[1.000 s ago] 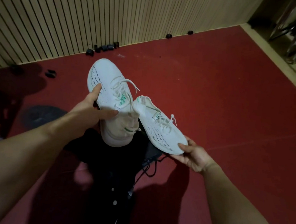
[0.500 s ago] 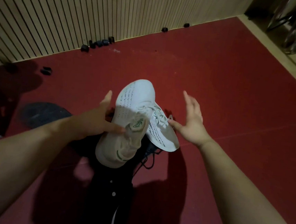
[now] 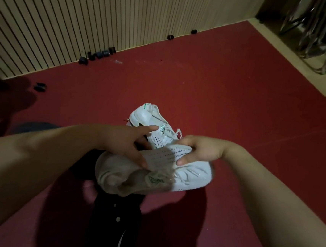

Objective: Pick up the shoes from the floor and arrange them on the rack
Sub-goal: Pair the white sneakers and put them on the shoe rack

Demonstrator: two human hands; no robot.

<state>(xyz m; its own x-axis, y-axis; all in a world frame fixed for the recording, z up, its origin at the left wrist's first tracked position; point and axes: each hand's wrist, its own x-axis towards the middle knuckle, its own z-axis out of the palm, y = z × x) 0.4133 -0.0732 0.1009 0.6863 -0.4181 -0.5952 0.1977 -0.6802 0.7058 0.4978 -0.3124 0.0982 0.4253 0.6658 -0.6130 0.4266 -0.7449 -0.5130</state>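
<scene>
Clothing: black lower garment (image 3: 108,229), dark and plain, seen from above. Fitted with two small pale round studs (image 3: 117,219), one above the other. Marked with one thin white stripe (image 3: 119,242) just below the studs. Forearms (image 3: 35,160) bare up to the frame edge. Left hand (image 3: 124,141) and right hand (image 3: 199,150) bare.

Right hand (image 3: 201,151) now gripping shoes (image 3: 191,175)
</scene>
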